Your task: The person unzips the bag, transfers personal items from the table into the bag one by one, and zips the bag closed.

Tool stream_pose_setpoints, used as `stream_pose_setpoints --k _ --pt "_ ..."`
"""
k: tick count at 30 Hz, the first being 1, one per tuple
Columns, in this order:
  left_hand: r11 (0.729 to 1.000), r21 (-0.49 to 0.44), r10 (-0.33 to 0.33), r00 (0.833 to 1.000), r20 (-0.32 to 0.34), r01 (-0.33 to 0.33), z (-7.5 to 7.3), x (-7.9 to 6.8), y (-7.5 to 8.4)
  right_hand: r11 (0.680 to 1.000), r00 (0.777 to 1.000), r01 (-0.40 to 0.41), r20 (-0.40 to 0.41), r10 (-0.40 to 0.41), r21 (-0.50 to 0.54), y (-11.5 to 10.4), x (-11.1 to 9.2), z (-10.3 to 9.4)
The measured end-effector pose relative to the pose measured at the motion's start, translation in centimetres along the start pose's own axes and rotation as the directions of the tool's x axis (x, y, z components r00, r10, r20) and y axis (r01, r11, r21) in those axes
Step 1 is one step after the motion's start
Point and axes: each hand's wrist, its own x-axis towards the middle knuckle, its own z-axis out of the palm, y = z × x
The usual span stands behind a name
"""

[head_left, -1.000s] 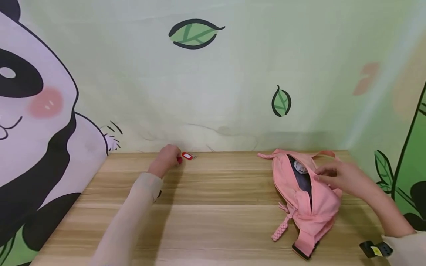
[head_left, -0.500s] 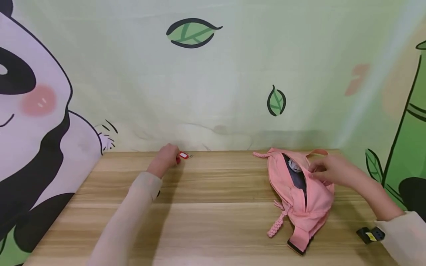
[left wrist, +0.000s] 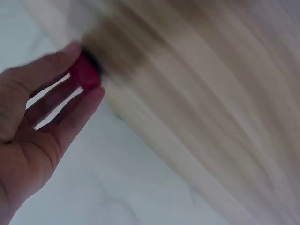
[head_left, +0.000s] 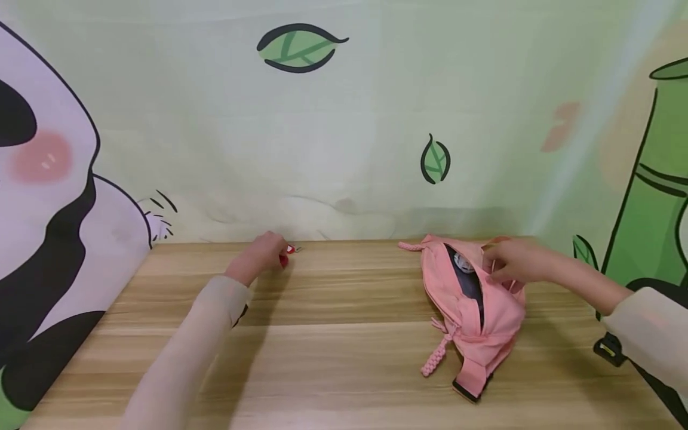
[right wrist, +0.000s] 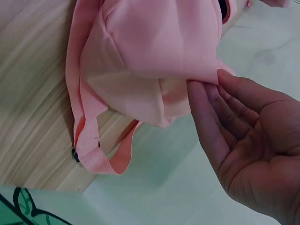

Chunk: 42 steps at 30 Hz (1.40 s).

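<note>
In the head view, my left hand (head_left: 260, 257) is at the table's far edge, its fingertips pinching a small red piece (head_left: 283, 260). The left wrist view shows this piece (left wrist: 86, 72) as smooth and dark red with a black edge, between thumb and fingers; its kind cannot be told. Right beside those fingertips lies a red key tag (head_left: 291, 249) with a white label and a metal ring, partly hidden by the hand. My right hand (head_left: 518, 260) pinches the edge of a pink bag's (head_left: 502, 304) open pocket, thumb against fingers (right wrist: 201, 112). Something clear and crinkled (head_left: 463, 263) shows inside.
The bag lies on the right of the wooden table (head_left: 333, 358), its braided zipper pull (head_left: 434, 358) and buckled strap (head_left: 473, 377) hanging toward the front. A printed cloth (head_left: 349, 119) with a panda and leaves rises right behind the far edge.
The head view has turned slightly right. My left hand has come closer to the key tag, now covering part of it. My right hand has shifted a little up along the bag's opening.
</note>
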Motion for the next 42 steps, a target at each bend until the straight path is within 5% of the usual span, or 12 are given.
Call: stream_pose_setpoints --k 5,12,21,27,37,42 --pt "0.985 -0.013 0.175 0.985 0.009 -0.175 0.3 -0.5 3.9 1.0 1.0 -0.013 0.026 0.013 -0.024 -0.4 0.0 -0.3" --pt "0.928 -0.007 0.37 0.922 -0.116 -0.374 0.0 -1.0 11.0 0.997 1.0 0.015 -0.018 -0.017 -0.079 -0.4 -0.1 -0.2" --pt "0.878 -0.036 0.465 0.868 -0.177 -0.477 -1.7 -0.9 16.9 0.996 0.998 0.022 -0.05 -0.026 -0.081 -0.5 -0.3 0.0" --pt "0.855 -0.002 0.51 0.841 -0.181 -0.519 -1.9 -0.6 19.5 0.998 0.998 0.009 -0.054 -0.012 -0.058 -0.6 -0.6 0.0" --pt "0.789 0.046 0.606 0.764 -0.224 -0.612 -1.4 1.4 23.2 0.994 0.998 0.027 -0.054 -0.033 -0.101 -0.9 -0.6 -0.2" --pt "0.779 0.014 0.616 0.761 -0.202 -0.627 -1.3 2.5 25.1 0.993 0.996 0.037 -0.076 -0.046 -0.111 -0.7 -0.3 0.1"
